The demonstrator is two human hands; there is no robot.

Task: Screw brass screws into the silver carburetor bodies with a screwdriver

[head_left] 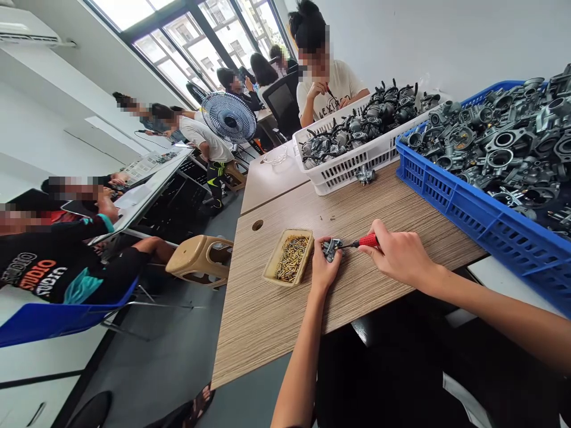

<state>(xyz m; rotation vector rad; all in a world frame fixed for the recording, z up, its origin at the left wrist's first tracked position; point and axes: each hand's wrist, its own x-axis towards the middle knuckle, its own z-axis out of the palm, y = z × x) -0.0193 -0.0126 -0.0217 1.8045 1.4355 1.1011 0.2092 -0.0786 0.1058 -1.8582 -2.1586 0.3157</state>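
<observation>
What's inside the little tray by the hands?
The tray is full of gold screws. They pile up so thickly that the tray's bottom is covered, and I can't see it.

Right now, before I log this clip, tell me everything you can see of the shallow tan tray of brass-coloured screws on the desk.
The shallow tan tray is rectangular with rounded corners and a low rim; it looks like moulded plastic. It lies flat on the striped wood-grain tabletop, holding a loose jumble of small brass-coloured screws that cover most of its floor. The person's left hand sits right beside its edge; whether they touch cannot be told.
</observation>
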